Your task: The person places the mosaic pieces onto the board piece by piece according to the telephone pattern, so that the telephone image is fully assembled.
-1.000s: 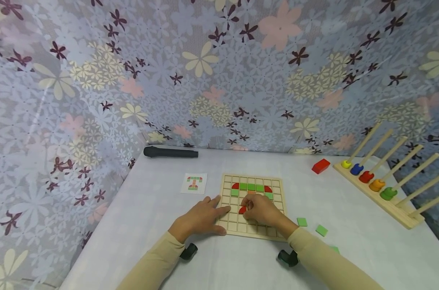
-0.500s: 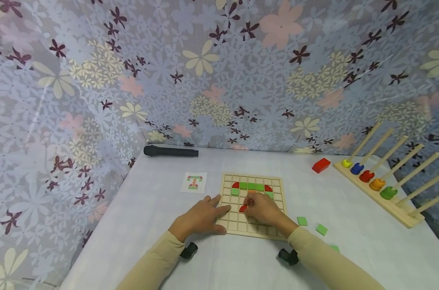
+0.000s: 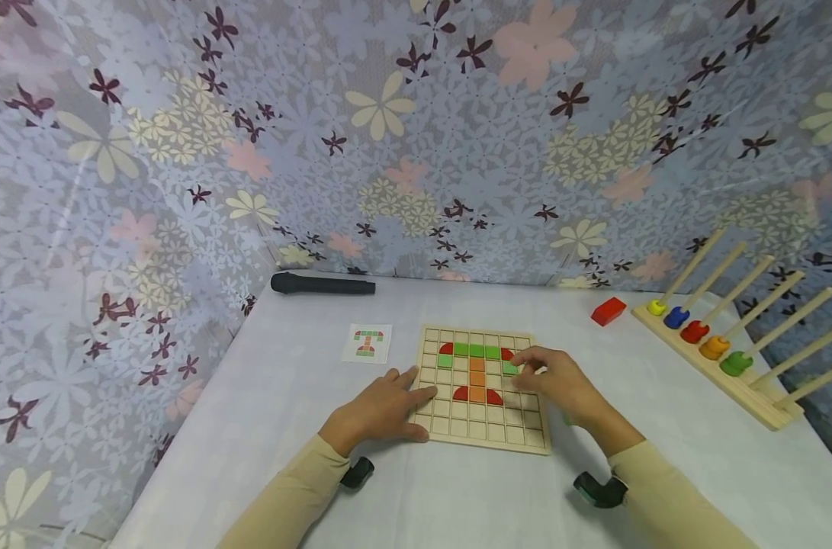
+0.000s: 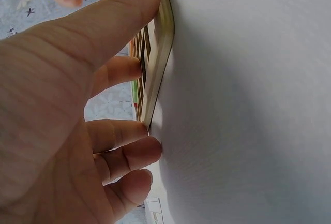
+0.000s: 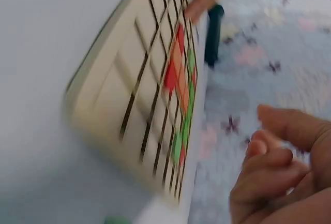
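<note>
A wooden grid board (image 3: 460, 431) lies on the table with flat tiles in its cells. Green square tiles (image 3: 477, 351) run along the top, with red quarter-round tiles (image 3: 446, 348) at the ends. Below them an orange column (image 3: 477, 379) stands between two more red quarter-rounds (image 3: 494, 397). My left hand (image 3: 377, 412) rests on the board's left edge, its thumb (image 4: 124, 14) at the near corner. Above the board's right side hovers my right hand (image 3: 560, 381), fingers loosely bent with nothing between them; it partly hides a green tile (image 3: 509, 367).
A pattern card (image 3: 350, 353) lies left of the board. Behind it is a black microphone (image 3: 322, 284). To the right are a red block (image 3: 608, 311) and a wooden peg rack (image 3: 759, 393) with coloured rings. One green tile (image 3: 568, 419) shows partly beneath the right forearm.
My right hand has let go of the left red quarter-round and moved right, uncovering the orange column and the other red quarter-round. The left hand has stayed still.
</note>
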`<state>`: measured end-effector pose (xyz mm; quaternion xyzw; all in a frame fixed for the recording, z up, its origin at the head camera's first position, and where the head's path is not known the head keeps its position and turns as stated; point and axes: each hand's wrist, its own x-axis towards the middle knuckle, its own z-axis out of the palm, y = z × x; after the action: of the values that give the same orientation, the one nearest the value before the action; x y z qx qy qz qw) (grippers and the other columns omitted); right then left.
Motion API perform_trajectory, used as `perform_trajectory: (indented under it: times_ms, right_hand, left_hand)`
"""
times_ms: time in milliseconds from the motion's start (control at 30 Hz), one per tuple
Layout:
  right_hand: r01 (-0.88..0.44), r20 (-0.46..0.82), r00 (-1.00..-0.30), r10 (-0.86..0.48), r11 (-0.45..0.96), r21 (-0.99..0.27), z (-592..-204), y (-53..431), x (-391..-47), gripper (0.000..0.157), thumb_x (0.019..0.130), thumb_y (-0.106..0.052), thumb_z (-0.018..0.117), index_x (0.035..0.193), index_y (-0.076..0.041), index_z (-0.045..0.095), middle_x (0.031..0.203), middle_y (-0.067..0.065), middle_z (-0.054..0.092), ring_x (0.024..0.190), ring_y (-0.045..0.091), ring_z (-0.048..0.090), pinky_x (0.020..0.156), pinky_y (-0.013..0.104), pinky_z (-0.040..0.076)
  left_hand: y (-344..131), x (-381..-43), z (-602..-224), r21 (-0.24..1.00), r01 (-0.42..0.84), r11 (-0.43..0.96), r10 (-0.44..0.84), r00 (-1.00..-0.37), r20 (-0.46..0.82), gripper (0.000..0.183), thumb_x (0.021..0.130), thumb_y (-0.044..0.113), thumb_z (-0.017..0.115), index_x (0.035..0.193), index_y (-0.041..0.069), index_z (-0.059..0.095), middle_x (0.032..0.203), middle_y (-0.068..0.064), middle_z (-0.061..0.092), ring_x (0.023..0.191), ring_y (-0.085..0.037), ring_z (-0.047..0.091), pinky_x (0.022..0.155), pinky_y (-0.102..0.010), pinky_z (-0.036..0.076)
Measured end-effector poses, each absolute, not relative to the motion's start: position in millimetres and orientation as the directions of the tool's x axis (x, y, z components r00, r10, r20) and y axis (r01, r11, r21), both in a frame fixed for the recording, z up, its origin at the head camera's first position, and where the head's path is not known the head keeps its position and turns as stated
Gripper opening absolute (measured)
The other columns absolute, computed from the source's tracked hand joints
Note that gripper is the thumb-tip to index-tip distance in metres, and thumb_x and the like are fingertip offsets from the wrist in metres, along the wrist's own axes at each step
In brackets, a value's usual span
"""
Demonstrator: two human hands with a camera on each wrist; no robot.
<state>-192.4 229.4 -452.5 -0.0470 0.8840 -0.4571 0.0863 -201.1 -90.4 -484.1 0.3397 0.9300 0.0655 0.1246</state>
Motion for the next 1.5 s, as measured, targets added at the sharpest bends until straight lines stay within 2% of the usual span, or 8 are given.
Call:
perform_trajectory:
  times_ms: [200,500,633,733,800,1100,1300,1500]
  right_hand:
    - [0.109,-0.185,-0.979,-0.082,0.554,-0.825,-446.2,286.1,-168.3,0.061,0.094,-0.030,0.075,0.143,-0.003,0.051,0.123,0.018,0.056,0.087,0.020,0.058,0.060,0.033,0.048]
    - [0.296,-0.352,-0.935,-0.043,0.453,-0.841,-458.9,351.6,-123.7,0.076,0.095,-0.030,0.073,0.155,-0.005,0.034,0.144,0.023,0.043,0.081,0.016,0.052,0.059,0.034,0.043]
    - [0.384,-0.440,-0.897,-0.043,0.414,-0.825,-466.5,371.5,-106.6,0.075,0.098,-0.032,0.070,0.159,-0.014,0.029,0.150,0.026,0.036,0.086,0.015,0.054,0.063,0.035,0.046]
    - [0.436,-0.501,-0.865,-0.036,0.441,-0.785,-473.1,382.8,-99.3,0.081,0.098,-0.035,0.069,0.161,-0.011,0.024,0.152,0.032,0.033,0.098,0.017,0.057,0.073,0.035,0.051]
    - [0.448,-0.525,-0.851,-0.015,0.501,-0.740,-477.6,385.1,-96.2,0.087,0.096,-0.038,0.071,0.160,-0.003,0.022,0.150,0.033,0.036,0.105,0.019,0.057,0.079,0.037,0.054]
    - [0.339,-0.506,-0.862,-0.007,0.734,-0.588,-492.7,378.3,-86.8,0.095,0.082,-0.051,0.082,0.148,0.006,0.043,0.145,0.038,0.044,0.120,0.050,0.055,0.089,0.056,0.053]
    - [0.316,-0.482,-0.875,0.045,0.806,-0.500,-499.7,368.6,-84.0,0.080,0.081,-0.048,0.083,0.138,0.002,0.057,0.123,0.026,0.060,0.106,0.039,0.059,0.084,0.054,0.053]
    - [0.303,-0.446,-0.892,0.073,0.830,-0.469,-498.2,360.2,-82.5,0.063,0.085,-0.041,0.081,0.129,0.000,0.064,0.115,0.016,0.060,0.100,0.030,0.058,0.082,0.051,0.053]
  left_hand:
    - [-91.3,-201.8,-483.7,0.212,0.623,0.753,0.656,-0.734,-0.176,0.076,0.087,0.057,0.074,0.153,0.027,0.049,0.162,-0.019,0.036,0.143,-0.042,0.040,0.114,-0.052,0.038]
    - [-92.8,-201.6,-484.4,0.220,0.620,0.753,0.656,-0.733,-0.180,0.077,0.087,0.059,0.073,0.154,0.027,0.048,0.163,-0.019,0.034,0.144,-0.042,0.038,0.115,-0.053,0.037]
    - [-92.1,-199.9,-485.4,0.224,0.618,0.753,0.655,-0.734,-0.179,0.078,0.087,0.058,0.073,0.154,0.027,0.048,0.163,-0.018,0.034,0.143,-0.041,0.039,0.115,-0.052,0.038]
    - [-91.6,-199.1,-484.9,0.221,0.616,0.756,0.652,-0.736,-0.181,0.078,0.087,0.058,0.073,0.154,0.028,0.048,0.163,-0.018,0.033,0.143,-0.041,0.039,0.115,-0.052,0.038]
    - [-91.7,-199.0,-484.1,0.217,0.613,0.759,0.649,-0.739,-0.183,0.077,0.087,0.059,0.072,0.154,0.028,0.048,0.163,-0.018,0.033,0.144,-0.041,0.039,0.115,-0.052,0.037]
    - [-92.8,-199.4,-484.3,0.202,0.618,0.759,0.649,-0.740,-0.174,0.077,0.087,0.059,0.072,0.153,0.028,0.049,0.163,-0.018,0.035,0.141,-0.039,0.041,0.113,-0.051,0.040]
    - [-93.2,-199.3,-482.4,0.211,0.614,0.761,0.648,-0.740,-0.183,0.078,0.087,0.058,0.072,0.154,0.027,0.048,0.163,-0.018,0.034,0.143,-0.039,0.040,0.114,-0.051,0.038]
    - [-93.2,-199.4,-480.6,0.219,0.612,0.760,0.648,-0.739,-0.183,0.078,0.087,0.059,0.072,0.154,0.028,0.047,0.163,-0.017,0.033,0.144,-0.040,0.038,0.115,-0.051,0.037]
